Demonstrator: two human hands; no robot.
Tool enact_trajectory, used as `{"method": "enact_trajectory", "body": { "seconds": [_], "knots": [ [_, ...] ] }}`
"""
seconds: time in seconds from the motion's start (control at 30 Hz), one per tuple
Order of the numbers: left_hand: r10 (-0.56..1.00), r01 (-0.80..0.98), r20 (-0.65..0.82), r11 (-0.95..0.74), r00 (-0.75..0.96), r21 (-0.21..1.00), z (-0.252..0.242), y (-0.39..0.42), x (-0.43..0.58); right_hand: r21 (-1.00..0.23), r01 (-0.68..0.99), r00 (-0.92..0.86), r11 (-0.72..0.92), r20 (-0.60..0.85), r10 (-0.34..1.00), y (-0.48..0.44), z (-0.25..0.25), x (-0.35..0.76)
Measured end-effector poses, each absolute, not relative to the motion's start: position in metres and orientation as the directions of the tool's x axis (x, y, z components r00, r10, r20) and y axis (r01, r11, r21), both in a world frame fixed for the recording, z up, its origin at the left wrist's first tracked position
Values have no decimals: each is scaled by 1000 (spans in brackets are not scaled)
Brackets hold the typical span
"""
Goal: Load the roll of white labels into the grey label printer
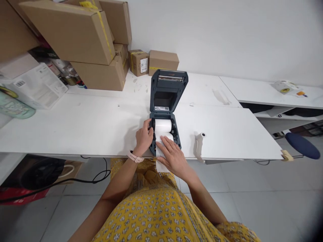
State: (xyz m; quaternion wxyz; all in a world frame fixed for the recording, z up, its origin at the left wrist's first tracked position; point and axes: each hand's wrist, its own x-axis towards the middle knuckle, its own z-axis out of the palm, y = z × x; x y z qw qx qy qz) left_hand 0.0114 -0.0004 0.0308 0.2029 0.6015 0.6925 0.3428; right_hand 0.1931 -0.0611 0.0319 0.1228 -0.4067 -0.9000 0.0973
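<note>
A dark label printer (177,136) stands at the table's front edge with its lid (169,85) raised. Inside it lies a white label roll (163,125), and a strip of label paper (162,166) runs from it past the printer's front and over the table edge. My left hand (144,137) is closed on the printer's left rim, fingertips beside the roll's left holder. Lying flat over the paper strip, my right hand (172,155) is open, fingers stretched out on the paper. Right of the printer, a small white paper roll (200,144) is partly unwound.
Cardboard boxes (98,75) are stacked at the back left, with two smaller boxes (164,60) against the wall. A white box (35,85) and a green bottle (16,106) stand far left. A blue stool (302,145) is at the right; cables hang below the table.
</note>
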Motion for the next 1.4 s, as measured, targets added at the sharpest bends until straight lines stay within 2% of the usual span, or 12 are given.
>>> {"method": "enact_trajectory", "body": {
  "seconds": [0.3,0.5,0.7,0.83,0.9,0.93,0.97,1.03,1.1,1.17,1.27,1.4],
  "knots": [
    [970,622,116,45,-216,782,29,-2,12,-217,688,-657,693,220,721,-63,29,197],
    [973,500,62,60,-223,864,24,-6,13,-252,680,-654,689,216,725,-63,31,198],
    [993,252,15,15,-115,968,11,-25,22,-421,635,-628,648,208,750,-64,35,199],
    [997,183,37,-24,-70,983,5,-30,24,-650,473,-643,595,207,737,-59,53,215],
    [998,133,13,-6,-54,991,5,-32,24,-744,383,-530,547,307,790,-41,73,227],
    [999,105,-7,12,-50,994,5,-34,24,-756,370,-398,540,396,827,-26,85,231],
    [998,76,-30,34,-48,997,5,-38,24,-731,404,-206,550,514,833,-7,98,235],
    [995,22,-88,90,-56,996,4,-48,25,-687,417,-36,594,641,766,43,123,235],
    [987,-23,-148,147,-67,989,1,-59,27,-746,344,-42,570,595,803,98,145,227],
    [982,-72,-178,173,-66,982,-1,-69,28,-842,273,-100,465,455,885,144,160,214],
    [982,-122,-180,173,-52,977,-3,-77,28,-917,197,-112,347,330,937,168,163,198],
    [980,-115,-196,191,-32,975,2,-77,24,-870,135,-15,474,477,879,111,131,197]
  ]
}}
